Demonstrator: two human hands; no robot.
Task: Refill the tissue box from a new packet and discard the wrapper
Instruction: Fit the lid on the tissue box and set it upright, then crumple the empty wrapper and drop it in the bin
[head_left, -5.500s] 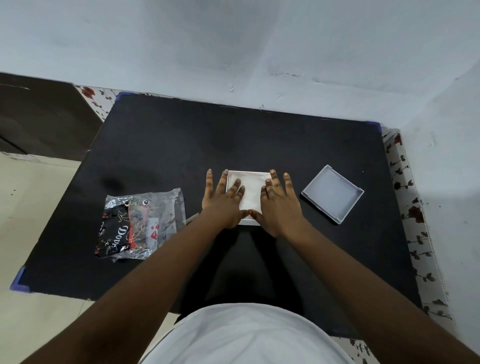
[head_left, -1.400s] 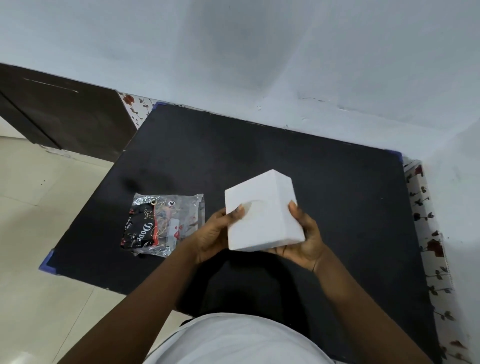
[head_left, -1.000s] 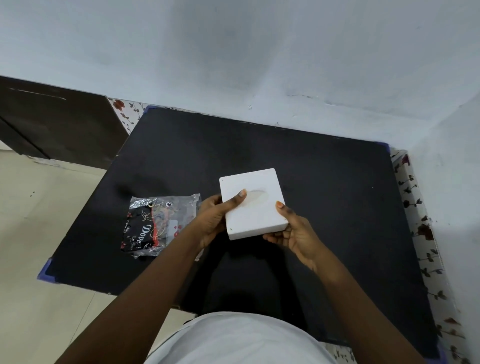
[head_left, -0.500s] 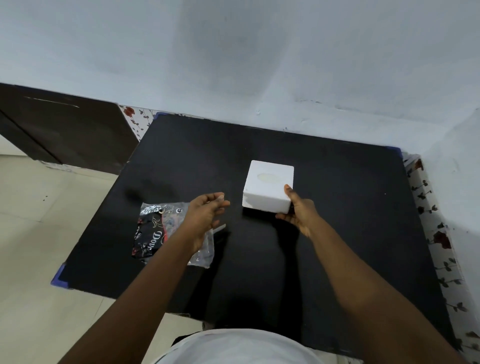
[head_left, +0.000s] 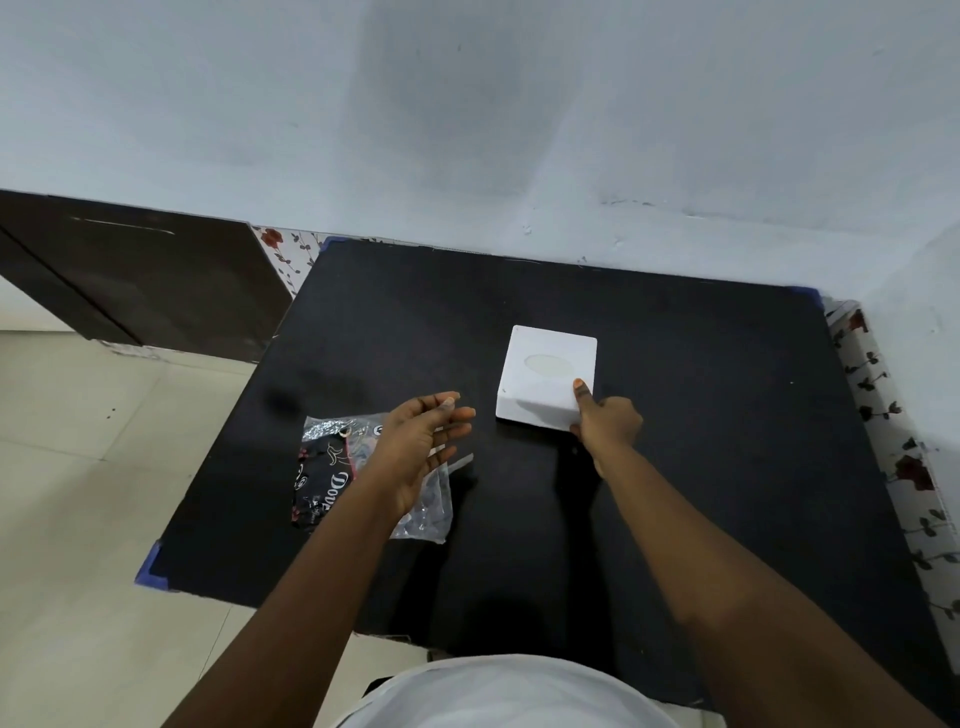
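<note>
The white tissue box (head_left: 546, 376) stands on the black table (head_left: 701, 415), closed, with an oval opening on its top. My right hand (head_left: 605, 423) grips its near right corner, thumb on the top edge. The empty wrapper (head_left: 337, 467), clear plastic with black print, lies flat at the left of the table. My left hand (head_left: 423, 441) hovers over the wrapper's right side, palm turned inward, fingers apart and holding nothing.
A grey wall runs right behind the table's far edge and along its right side. A dark brown cabinet (head_left: 130, 275) stands at the left. Pale floor tiles (head_left: 78, 519) lie beyond the table's left and near edges. A floral cloth (head_left: 893, 441) shows along the right edge.
The box went from both hands in the air down onto the table, further from me. My left hand let go and drew back over the wrapper. My right hand stays on the box.
</note>
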